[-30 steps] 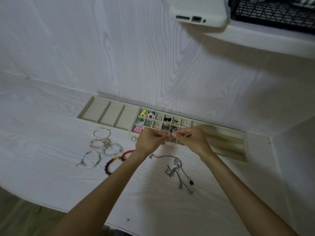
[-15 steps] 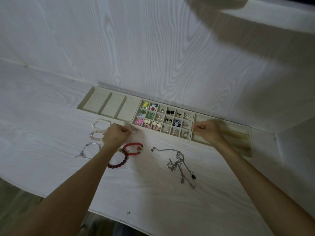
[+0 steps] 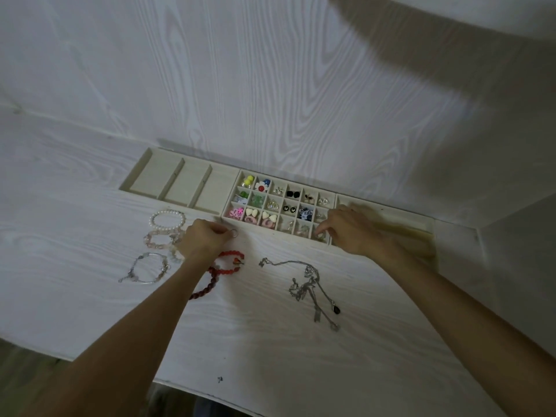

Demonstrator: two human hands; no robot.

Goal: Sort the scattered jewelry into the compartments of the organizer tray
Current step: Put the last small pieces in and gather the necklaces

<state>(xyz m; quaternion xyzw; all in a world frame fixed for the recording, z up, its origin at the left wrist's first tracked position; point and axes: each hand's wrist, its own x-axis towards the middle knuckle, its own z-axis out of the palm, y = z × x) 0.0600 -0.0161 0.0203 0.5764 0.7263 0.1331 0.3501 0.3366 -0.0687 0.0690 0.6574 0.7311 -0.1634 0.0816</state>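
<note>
Head view — both hands at the front edge of the long cream organizer tray (image 3: pixel 183 188) on the white wood-grain tabletop (image 3: pixel 270 341).

The left hand (image 3: pixel 204 240) pinched a small silver ring (image 3: pixel 234 233) just before the tray's gridded section; the right hand (image 3: pixel 350 233) hung, fingers curled, over the grid's front-right compartment — whether it held anything, I cannot tell. A white pearl bracelet (image 3: pixel 167 219), a red beaded bracelet (image 3: pixel 230 261) and tangled silver chain necklaces (image 3: pixel 307 281) lay loose on the tabletop.
</note>
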